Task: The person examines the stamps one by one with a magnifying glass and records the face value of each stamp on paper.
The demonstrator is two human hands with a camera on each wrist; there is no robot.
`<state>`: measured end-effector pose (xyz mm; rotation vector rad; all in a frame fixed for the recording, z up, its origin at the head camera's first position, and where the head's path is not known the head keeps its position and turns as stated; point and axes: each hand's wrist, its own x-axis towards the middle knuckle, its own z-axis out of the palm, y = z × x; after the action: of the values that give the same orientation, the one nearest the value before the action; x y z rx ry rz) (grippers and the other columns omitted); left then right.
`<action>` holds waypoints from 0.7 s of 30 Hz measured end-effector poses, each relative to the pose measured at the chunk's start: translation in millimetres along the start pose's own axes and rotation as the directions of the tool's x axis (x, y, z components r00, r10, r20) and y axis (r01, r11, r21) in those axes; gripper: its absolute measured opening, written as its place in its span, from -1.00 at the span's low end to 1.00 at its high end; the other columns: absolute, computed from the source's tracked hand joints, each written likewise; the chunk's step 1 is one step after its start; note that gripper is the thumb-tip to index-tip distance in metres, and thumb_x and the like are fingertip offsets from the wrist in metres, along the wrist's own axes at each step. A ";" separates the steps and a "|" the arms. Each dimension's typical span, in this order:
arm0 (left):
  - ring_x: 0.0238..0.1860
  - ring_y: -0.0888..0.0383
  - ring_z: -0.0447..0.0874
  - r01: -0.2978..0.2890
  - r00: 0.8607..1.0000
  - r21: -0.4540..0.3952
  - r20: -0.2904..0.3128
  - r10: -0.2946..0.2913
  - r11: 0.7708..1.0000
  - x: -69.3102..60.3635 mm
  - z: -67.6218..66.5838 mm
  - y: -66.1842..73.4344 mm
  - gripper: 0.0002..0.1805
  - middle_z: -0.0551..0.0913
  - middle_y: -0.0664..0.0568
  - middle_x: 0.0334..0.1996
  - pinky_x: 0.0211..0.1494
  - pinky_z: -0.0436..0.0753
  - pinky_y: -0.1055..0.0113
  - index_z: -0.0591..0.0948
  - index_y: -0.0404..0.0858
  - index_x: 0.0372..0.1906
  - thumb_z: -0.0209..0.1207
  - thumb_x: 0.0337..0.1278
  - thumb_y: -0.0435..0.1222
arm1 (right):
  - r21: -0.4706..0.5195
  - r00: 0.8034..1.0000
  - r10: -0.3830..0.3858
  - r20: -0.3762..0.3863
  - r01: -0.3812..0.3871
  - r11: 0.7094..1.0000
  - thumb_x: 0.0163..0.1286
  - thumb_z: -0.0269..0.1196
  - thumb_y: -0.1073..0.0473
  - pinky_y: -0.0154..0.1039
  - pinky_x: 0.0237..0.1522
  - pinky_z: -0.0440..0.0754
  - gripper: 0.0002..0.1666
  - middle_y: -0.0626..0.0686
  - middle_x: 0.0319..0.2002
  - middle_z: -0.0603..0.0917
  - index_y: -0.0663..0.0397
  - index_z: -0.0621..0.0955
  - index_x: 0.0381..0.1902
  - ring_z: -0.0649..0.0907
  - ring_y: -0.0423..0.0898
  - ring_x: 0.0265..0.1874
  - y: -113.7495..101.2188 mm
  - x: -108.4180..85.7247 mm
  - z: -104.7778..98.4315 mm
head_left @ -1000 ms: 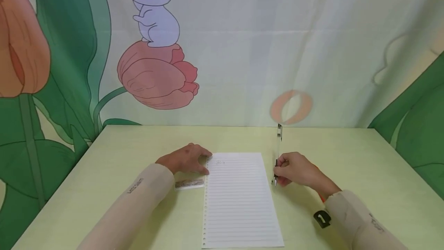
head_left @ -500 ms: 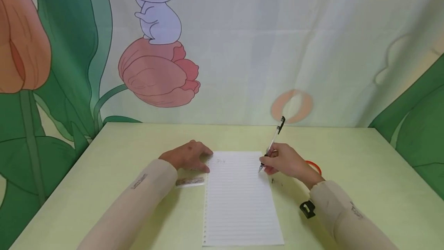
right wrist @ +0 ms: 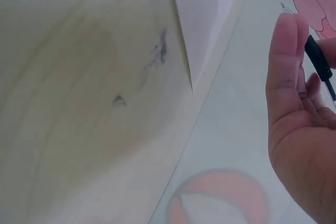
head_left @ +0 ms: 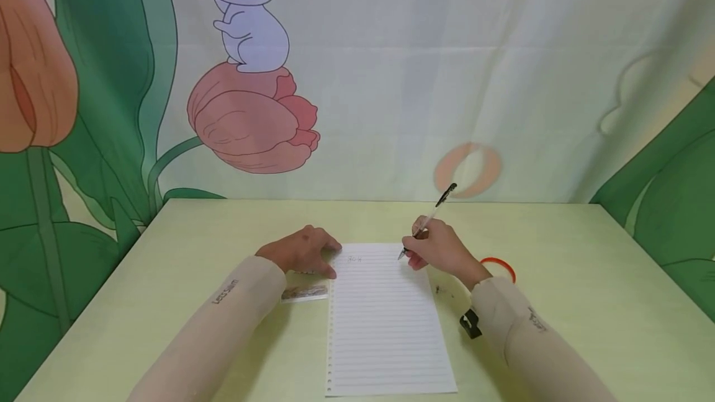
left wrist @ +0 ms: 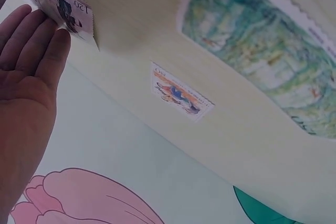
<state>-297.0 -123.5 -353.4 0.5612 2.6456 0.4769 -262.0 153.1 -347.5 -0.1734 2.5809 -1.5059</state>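
A sheet of lined loose-leaf paper (head_left: 388,327) lies on the table, with small handwriting near its top left. My left hand (head_left: 304,250) rests at the sheet's upper left edge, thumb and fingers spread. Close to that hand lies a stamp (head_left: 304,293), partly under the sleeve side. In the left wrist view, a stamp marked 120 (left wrist: 73,11) is by the fingertips, with a smaller orange and blue stamp (left wrist: 179,94) and a large green one (left wrist: 262,51) beyond. My right hand (head_left: 436,247) pinches a clear-barrelled pen (head_left: 427,219), tilted, its tip at the sheet's upper right; contact cannot be told.
A red curved band (head_left: 499,262) lies on the table (head_left: 570,253) behind the right wrist. Dark smudges (head_left: 444,291) mark the tabletop right of the sheet. A black piece (head_left: 470,323) hangs at the right cuff. A printed curtain (head_left: 380,79) stands behind the table.
My right hand has moved left from beside the sheet to over its upper right part, and the pen has gone from nearly upright to leaning right. The left hand stays almost still.
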 end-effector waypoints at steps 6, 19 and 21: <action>0.23 0.10 0.38 -0.002 1.000 0.000 0.001 0.002 1.000 -0.4 -0.2 -0.4 -0.34 0.57 0.10 0.21 0.37 0.40 0.09 0.60 -0.07 0.29 0.50 0.01 -0.12 | -0.006 0.999 -0.023 0.038 0.024 1.000 0.45 0.20 0.21 -0.19 -0.36 0.75 -0.73 0.17 -0.46 0.69 0.39 0.65 -0.16 0.72 -0.08 -0.54 3.3 9.1 6.9; 0.30 0.09 0.37 0.012 1.000 -0.005 0.002 -0.012 1.000 -1.2 -1.0 0.8 -0.34 0.56 0.10 0.24 0.40 0.37 0.07 0.61 -0.07 0.29 0.50 -0.01 -0.13 | -0.002 0.996 -0.031 0.080 0.032 0.999 0.35 0.35 0.21 -0.19 -0.30 0.75 -0.84 0.10 -0.48 0.72 0.25 0.68 -0.30 0.73 -0.08 -0.49 7.2 16.7 13.5; 0.29 0.09 0.37 0.013 1.000 -0.007 0.002 -0.013 1.000 -0.7 -1.2 1.1 -0.34 0.56 0.10 0.23 0.40 0.37 0.08 0.61 -0.07 0.28 0.51 -0.01 -0.13 | -0.016 0.996 -0.037 0.086 0.039 0.999 0.36 0.35 0.20 -0.19 -0.29 0.75 -0.83 0.11 -0.46 0.73 0.24 0.68 -0.30 0.72 -0.08 -0.49 7.8 17.0 13.0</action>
<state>-296.6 -123.1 -351.7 0.5417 2.6435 0.4817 -276.6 142.9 -361.8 -0.2845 2.5381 -1.4548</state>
